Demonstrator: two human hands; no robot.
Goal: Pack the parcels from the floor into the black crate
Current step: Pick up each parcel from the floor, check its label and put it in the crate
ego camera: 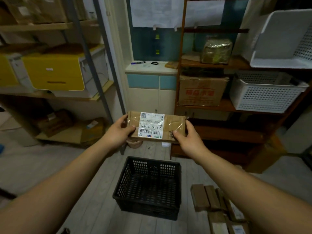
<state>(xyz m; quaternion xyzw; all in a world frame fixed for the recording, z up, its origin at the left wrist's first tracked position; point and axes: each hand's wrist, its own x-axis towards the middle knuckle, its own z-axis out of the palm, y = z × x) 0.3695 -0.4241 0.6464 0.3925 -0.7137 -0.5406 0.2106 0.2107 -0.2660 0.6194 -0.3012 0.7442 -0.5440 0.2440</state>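
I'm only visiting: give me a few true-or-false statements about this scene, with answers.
1. The left hand and right hand both grip the brown cardboard parcel with a white label. True.
2. The black plastic crate is full of parcels. False: it looks empty.
3. More brown parcels lie on the floor right of the crate. True.
4. The held parcel rests inside the crate. False: it is held up in the air.

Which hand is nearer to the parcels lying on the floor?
Right. The right hand grips the right end of the held parcel, on the same side as the floor parcels; the left hand grips its left end, farther across.
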